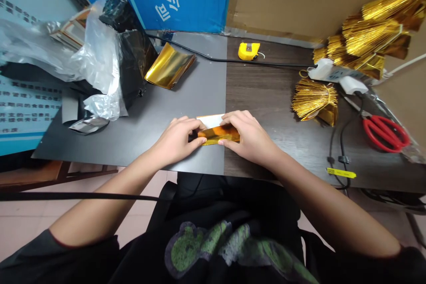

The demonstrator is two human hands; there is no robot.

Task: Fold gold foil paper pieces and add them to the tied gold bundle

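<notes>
Near the middle of the frame, at the front edge of the table (266, 97), both hands work a narrow folded strip of gold foil paper (219, 134). The left hand (178, 140) pinches the strip's left end between thumb and fingers; the right hand (248, 135) grips the right end, thumb beneath and fingers curled over the top. A white face of the sheet (210, 120) shows just behind the gold fold. The strip lies across the seam where the grey mat (186, 93) meets the dark wood surface. Probable faults: the foil appears thin and slick, so uneven pressure from either thumb could let one end slip and skew the fold; a crease set crooked in such material is likely to remain visible. The step at the mat edge may also deflect the crease line. The work sits close to the table's near edge, so a loosened grip could drop the strip into the lap. To the right of the frame, finished gold fans (314, 100) lie near a white power strip (328, 71), with red scissors (386, 132) beyond; a wide elbow movement could disturb these. A curved loose gold sheet (169, 65) rests upper centre-left, beside crumpled plastic wrapping (96, 53). A yellow tape measure (248, 50) lies well apart, upper centre.
</notes>
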